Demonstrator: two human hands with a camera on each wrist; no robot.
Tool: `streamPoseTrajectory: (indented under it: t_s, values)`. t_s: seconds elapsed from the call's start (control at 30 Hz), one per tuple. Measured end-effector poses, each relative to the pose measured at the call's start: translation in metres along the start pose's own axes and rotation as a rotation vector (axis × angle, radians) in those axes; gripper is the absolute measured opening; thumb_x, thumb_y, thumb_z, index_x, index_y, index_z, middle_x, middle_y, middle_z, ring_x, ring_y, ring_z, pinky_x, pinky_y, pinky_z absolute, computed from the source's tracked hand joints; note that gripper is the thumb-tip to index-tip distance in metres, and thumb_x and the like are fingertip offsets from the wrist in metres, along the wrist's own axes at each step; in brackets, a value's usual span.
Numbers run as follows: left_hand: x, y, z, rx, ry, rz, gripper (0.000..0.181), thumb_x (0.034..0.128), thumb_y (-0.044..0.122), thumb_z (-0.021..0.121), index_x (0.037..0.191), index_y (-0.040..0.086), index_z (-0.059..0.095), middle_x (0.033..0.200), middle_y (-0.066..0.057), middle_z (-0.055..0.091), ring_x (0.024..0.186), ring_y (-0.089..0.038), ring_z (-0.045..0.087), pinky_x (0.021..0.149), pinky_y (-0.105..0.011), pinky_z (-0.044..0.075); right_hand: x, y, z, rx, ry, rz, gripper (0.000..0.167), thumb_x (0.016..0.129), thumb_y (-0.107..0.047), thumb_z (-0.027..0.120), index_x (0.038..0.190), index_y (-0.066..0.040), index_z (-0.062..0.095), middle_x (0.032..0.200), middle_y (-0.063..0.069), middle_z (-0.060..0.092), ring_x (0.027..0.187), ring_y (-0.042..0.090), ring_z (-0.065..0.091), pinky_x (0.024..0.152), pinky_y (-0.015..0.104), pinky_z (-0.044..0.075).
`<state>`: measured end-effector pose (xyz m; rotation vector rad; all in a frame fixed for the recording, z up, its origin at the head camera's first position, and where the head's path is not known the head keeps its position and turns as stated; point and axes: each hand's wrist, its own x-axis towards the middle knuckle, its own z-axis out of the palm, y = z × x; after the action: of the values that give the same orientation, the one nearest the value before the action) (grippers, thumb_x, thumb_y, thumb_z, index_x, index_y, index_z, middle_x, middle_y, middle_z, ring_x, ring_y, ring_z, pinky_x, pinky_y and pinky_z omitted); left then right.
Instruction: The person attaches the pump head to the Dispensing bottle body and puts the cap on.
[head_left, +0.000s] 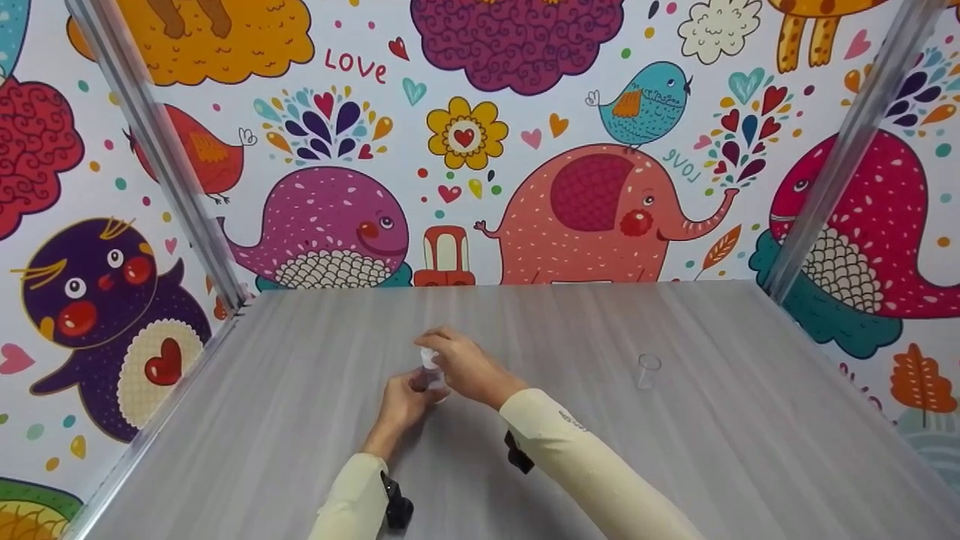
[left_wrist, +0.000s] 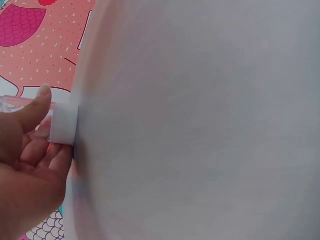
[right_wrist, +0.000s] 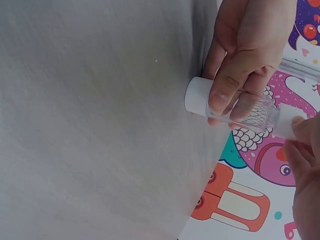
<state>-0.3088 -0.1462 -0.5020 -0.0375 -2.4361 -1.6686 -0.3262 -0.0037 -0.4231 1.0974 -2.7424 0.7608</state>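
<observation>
A small clear bottle (right_wrist: 252,111) with a white base (right_wrist: 196,95) stands upright on the table between the two hands. My left hand (head_left: 405,401) grips its lower body, thumb on one side and fingers on the other. At the top, my right hand (head_left: 469,369) pinches a white cap (right_wrist: 285,121) between thumb and fingers. Part of the clear neck shows just below the cap; whether the cap sits fully on it I cannot tell. In the left wrist view the white base (left_wrist: 64,124) shows beside the left fingers.
To the right, a small clear cylindrical cover or cup (head_left: 648,372) stands on the grey wood-patterned table (head_left: 570,337). Printed panels with cartoon animals rise behind and at both sides. Metal posts (head_left: 169,161) stand at the back corners.
</observation>
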Motion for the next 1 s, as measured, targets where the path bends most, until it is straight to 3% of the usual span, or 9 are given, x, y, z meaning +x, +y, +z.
streamPoseTrajectory:
  t_s: [0.1,0.33,0.7,1.0]
  values:
    - [-0.001,0.0,0.0,0.016,0.003,-0.003,0.027,0.0783,0.005,0.081,0.1,-0.009,0.074,0.103,-0.025,0.075,0.093,-0.027,0.069,0.076,-0.032,0.055,-0.001,0.001,0.002,0.052,0.01,-0.001,0.046,0.097,0.003,0.058,0.14,-0.012,0.057,0.141,0.008,0.06,0.128,0.022,0.06,0.105,0.032,0.048]
    - [-0.001,0.002,-0.001,-0.016,-0.013,-0.013,0.028,0.0802,0.005,0.08,0.105,-0.008,0.073,0.108,-0.025,0.074,0.104,-0.032,0.069,0.081,-0.033,0.055,0.0,0.009,0.005,0.179,0.074,-0.017,0.041,0.098,0.001,0.056,0.139,-0.008,0.058,0.137,0.013,0.064,0.122,0.025,0.064,0.101,0.035,0.052]
    - [0.0,0.0,-0.001,0.011,-0.006,0.0,0.028,0.0793,0.006,0.08,0.104,-0.007,0.074,0.1,-0.023,0.075,0.08,-0.015,0.062,0.07,-0.027,0.051,0.0,0.009,0.011,0.3,0.109,0.083,0.044,0.095,-0.007,0.066,0.139,-0.009,0.059,0.125,0.013,0.065,0.11,0.024,0.068,0.094,0.031,0.055]
    - [-0.001,-0.002,0.001,-0.003,0.001,0.012,0.033,0.0791,0.003,0.079,0.11,-0.005,0.074,0.11,-0.025,0.073,0.098,-0.028,0.07,0.077,-0.027,0.054,-0.002,0.01,0.016,0.341,0.127,0.201,0.054,0.092,-0.017,0.071,0.142,-0.007,0.053,0.119,0.011,0.066,0.108,0.021,0.066,0.095,0.033,0.055]
